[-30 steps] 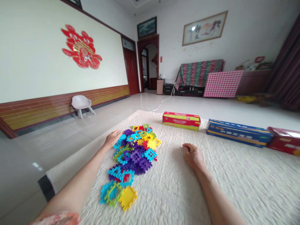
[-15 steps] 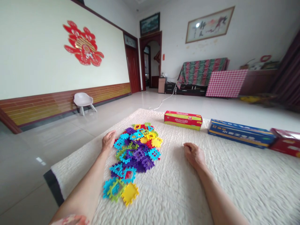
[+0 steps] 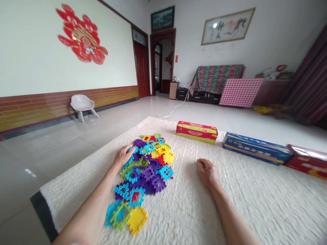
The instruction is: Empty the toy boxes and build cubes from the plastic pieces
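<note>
A heap of toothed plastic building tiles (image 3: 149, 173) in purple, blue, green, yellow and red lies on the cream quilted cover. My left hand (image 3: 124, 155) is at the heap's left edge, fingers stretched over a light blue tile (image 3: 133, 149); it grips nothing that I can see. To the right of the heap, my right hand (image 3: 208, 172) rests on the cover with its fingers curled in, and no object shows in it. Closest to me lie a yellow square tile (image 3: 137, 219), a green frame tile and blue tiles, partly overlapping.
Along the far edge of the quilted cover (image 3: 255, 197) stand a red and yellow-green box (image 3: 196, 132), a long blue box (image 3: 256, 148) and a dark red box (image 3: 306, 161). A small pale chair (image 3: 82, 103) stands on the tiled floor at the left.
My left hand has moved right, from beside the heap onto its left edge. My right hand stays curled on the cover. The view has shifted slightly.
</note>
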`<state>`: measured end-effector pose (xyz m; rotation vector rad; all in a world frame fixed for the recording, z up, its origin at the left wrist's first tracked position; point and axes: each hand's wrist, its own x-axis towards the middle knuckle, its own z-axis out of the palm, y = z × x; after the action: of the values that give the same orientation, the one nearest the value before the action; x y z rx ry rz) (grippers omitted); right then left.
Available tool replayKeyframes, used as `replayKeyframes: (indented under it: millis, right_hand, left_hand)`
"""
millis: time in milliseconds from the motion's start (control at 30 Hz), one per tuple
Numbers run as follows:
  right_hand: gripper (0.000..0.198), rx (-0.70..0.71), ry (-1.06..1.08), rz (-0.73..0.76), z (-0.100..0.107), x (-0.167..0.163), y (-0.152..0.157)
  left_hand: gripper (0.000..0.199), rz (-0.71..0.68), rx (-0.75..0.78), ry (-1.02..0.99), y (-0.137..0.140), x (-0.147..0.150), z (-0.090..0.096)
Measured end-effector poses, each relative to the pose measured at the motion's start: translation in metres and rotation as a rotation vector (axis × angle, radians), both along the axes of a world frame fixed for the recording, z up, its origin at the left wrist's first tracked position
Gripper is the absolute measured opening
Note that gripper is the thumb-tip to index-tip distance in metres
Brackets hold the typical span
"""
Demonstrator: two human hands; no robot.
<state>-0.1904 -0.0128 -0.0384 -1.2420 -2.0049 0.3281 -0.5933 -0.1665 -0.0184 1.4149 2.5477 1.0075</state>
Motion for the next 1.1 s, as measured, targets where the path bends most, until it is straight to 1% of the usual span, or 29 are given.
replayKeyframes:
  millis: [100, 167, 267, 333, 400, 467, 567, 633, 700, 833, 967, 1033, 1100]
  right_hand:
    - [0.032, -0.017, -0.009, 0.012, 0.003, 0.001, -0.002]
    - [0.032, -0.03, 0.006, 0.056, 0.005, 0.0, -0.004]
    - [0.034, -0.049, 0.062, 0.2, 0.01, -0.008, -0.011]
    - [0.04, -0.051, 0.081, 0.304, 0.015, -0.019, -0.021]
    - [0.053, -0.053, 0.044, 0.396, 0.022, -0.033, -0.039]
    - [0.071, -0.077, -0.061, 0.482, 0.03, -0.05, -0.062]
    - [0.1, -0.126, -0.243, 0.563, 0.038, -0.07, -0.093]
    - [0.109, -0.159, -0.322, 0.58, 0.04, -0.078, -0.105]
    - [0.107, -0.16, -0.345, 0.565, 0.04, -0.08, -0.109]
    - [0.082, -0.09, -0.314, 0.528, 0.039, -0.067, -0.105]
    - [0.06, 0.002, -0.309, 0.492, 0.041, -0.041, -0.101]
    - [0.051, 0.015, -0.325, 0.479, 0.043, -0.025, -0.101]
    - [0.044, 0.005, -0.347, 0.452, 0.045, -0.008, -0.1]
  left_hand:
    - [0.048, -0.002, -0.002, -0.011, -0.001, 0.002, 0.003]
    - [0.048, -0.005, -0.001, -0.02, -0.001, 0.002, 0.004]
    - [0.048, -0.027, -0.013, -0.035, -0.001, 0.004, 0.005]
    - [0.049, -0.049, -0.023, -0.049, -0.001, 0.008, 0.005]
    - [0.051, -0.08, -0.029, -0.07, -0.001, 0.016, 0.003]
    - [0.052, -0.111, -0.031, -0.082, -0.001, 0.028, 0.002]
    - [0.051, -0.136, -0.026, -0.074, -0.001, 0.047, 0.002]
    - [0.05, -0.131, -0.027, -0.068, 0.0, 0.057, 0.004]
    - [0.049, -0.118, -0.033, -0.067, 0.001, 0.063, 0.006]
    - [0.048, -0.139, -0.047, -0.087, 0.002, 0.071, 0.009]
    - [0.046, -0.184, -0.062, -0.086, 0.006, 0.086, 0.014]
    - [0.042, -0.196, -0.081, -0.067, 0.009, 0.096, 0.021]
    - [0.035, -0.235, -0.137, -0.038, 0.011, 0.104, 0.032]
